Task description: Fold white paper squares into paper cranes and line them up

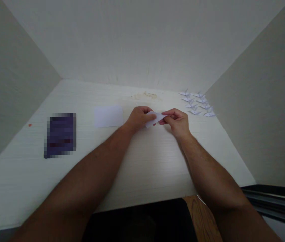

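Note:
Between my two hands, just above the table, is a small folded sheet of white paper [149,123]. My left hand [141,116] pinches its left part, thumb on top and fingers mostly hidden behind. At the paper's right-hand point, my right hand [176,120] grips it between thumb and fingertips. To the left of my left hand lies a flat stack or sheet of white paper [109,116]. Several folded paper cranes [194,103] stand in rows to the right, beyond my right hand.
The white table [147,168] is enclosed by walls at the back and both sides. A dark purple, pixelated item [61,136] lies at the left. Near it is a small red spot [30,125]. Yellowish marks [149,95] show on the table near the back wall.

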`<action>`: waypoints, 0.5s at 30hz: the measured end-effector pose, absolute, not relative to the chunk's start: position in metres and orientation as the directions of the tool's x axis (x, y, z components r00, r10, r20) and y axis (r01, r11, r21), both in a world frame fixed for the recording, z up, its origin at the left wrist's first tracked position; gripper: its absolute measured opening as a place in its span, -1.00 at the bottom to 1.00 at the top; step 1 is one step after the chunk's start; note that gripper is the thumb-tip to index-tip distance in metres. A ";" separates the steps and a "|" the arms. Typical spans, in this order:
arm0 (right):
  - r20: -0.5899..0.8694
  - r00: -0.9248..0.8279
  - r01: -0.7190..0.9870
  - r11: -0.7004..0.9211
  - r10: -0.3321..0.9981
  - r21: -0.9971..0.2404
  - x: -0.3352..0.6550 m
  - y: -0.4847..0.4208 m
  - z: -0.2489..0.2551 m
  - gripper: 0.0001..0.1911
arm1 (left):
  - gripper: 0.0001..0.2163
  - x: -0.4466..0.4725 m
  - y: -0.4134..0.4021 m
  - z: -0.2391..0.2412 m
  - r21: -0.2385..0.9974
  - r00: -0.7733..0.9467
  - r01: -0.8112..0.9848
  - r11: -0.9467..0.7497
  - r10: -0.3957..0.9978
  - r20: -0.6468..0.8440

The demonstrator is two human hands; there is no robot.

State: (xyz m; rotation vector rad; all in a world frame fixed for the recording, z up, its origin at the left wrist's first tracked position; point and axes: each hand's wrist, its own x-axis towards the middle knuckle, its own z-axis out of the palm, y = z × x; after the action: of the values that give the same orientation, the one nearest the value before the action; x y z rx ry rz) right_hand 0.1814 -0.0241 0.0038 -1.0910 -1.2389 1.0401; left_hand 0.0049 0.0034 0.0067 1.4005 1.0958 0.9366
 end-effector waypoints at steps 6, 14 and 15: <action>0.189 0.030 -0.009 0.189 0.982 -0.982 0.185 -0.028 0.006 -0.81 | -0.83 0.008 0.003 0.003 0.992 0.273 0.121 -0.015 0.962 -0.019; 0.114 0.074 0.141 0.103 0.991 -0.985 0.182 -0.028 0.005 -0.78 | -0.87 0.013 0.003 0.002 0.968 0.271 0.222 -0.118 0.961 0.055; 0.101 0.081 0.170 0.087 0.992 -0.982 0.182 -0.027 0.004 -0.78 | -0.87 0.014 0.003 0.002 0.963 0.270 0.234 -0.132 0.961 0.066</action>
State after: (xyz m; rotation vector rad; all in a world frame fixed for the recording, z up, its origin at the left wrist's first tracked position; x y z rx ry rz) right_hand 0.1821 -0.0274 0.0041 -1.2990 -1.3052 0.9899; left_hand 0.0138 0.0027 0.0018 1.5807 1.1358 0.9511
